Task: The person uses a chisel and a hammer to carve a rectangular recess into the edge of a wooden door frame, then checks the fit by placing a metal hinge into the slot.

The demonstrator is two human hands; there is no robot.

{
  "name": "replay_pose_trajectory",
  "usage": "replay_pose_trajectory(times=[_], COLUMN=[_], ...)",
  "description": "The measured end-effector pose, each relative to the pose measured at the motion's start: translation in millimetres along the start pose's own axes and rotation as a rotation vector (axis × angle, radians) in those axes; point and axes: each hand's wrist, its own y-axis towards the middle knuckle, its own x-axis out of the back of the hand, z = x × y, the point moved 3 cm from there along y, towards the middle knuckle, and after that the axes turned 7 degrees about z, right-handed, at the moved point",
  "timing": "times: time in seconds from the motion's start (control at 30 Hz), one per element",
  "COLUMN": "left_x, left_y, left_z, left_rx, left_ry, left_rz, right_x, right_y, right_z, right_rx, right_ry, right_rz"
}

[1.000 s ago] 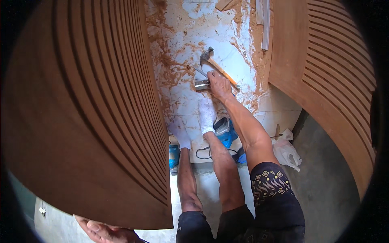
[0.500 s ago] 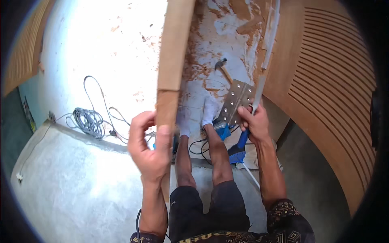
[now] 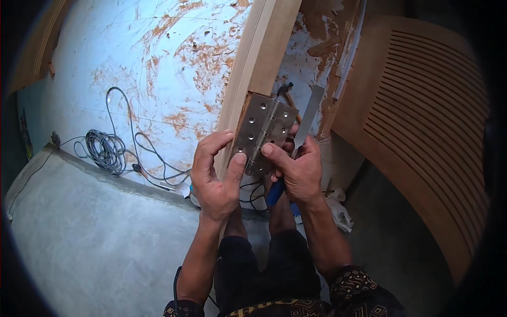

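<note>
Against the narrow edge of an upright wooden panel (image 3: pixel 272 50), a metal hinge (image 3: pixel 262 132) lies spread flat, one leaf over the wood and the other reaching past its right side. The right hand (image 3: pixel 302 171) grasps the hinge, thumb pressed on the right leaf, and also clasps a flat-bladed tool (image 3: pixel 309 117) whose blade points up and away, its blue handle slanting down below the palm. The left hand (image 3: pixel 214 187) is bent around the panel edge, its thumb at the hinge's lower left corner; whether it truly grips cannot be told. Beyond the hinge, a hammer (image 3: pixel 285 88) rests on the dusty tiled floor (image 3: pixel 132 68). Coiled cable (image 3: pixel 108 153) lies to the left, and a grooved wooden panel (image 3: pixel 422 105) stands at the right.
</note>
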Motion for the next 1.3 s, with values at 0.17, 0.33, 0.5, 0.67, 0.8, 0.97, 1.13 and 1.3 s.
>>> replay_pose_trajectory(times=[0.17, 0.33, 0.5, 0.67, 0.8, 0.97, 1.13, 1.3], left_x=[0.2, 1.9, 0.6, 1.6, -8.6, -4.7, 2.2, 16.4], left_y=[0.4, -1.0, -0.3, 25.0, 29.6, 29.8, 30.9, 17.7], left_z=[3.9, 6.8, 8.3, -0.8, -8.4, 0.7, 5.6, 11.0], left_rx=[0.038, 0.074, 0.205, 0.304, 0.173, 0.117, 0.075, 0.167], left_ry=[-0.116, -0.216, -0.325, -0.335, -0.347, -0.385, -0.449, -0.505], left_rz=[0.008, -0.004, -0.014, 0.017, 0.000, 0.053, 0.123, 0.265], right_x=[-7.2, -21.5, -22.2, -35.4, -40.5, -43.5, -44.2, -45.8], right_y=[6.3, 10.6, 10.8, 23.0, 23.1, 21.7, 22.2, 17.6], right_z=[6.2, 16.3, 26.6, 39.2, 41.6, 31.7, 32.7, 31.6], right_rx=[0.030, -0.003, -0.037, -0.032, 0.030, 0.050, -0.020, 0.014], right_ry=[-0.079, -0.196, -0.382, -0.620, -0.508, -0.407, -0.428, -0.473], right_rz=[-0.033, -0.127, -0.164, -0.160, -0.232, -0.265, -0.250, -0.293])
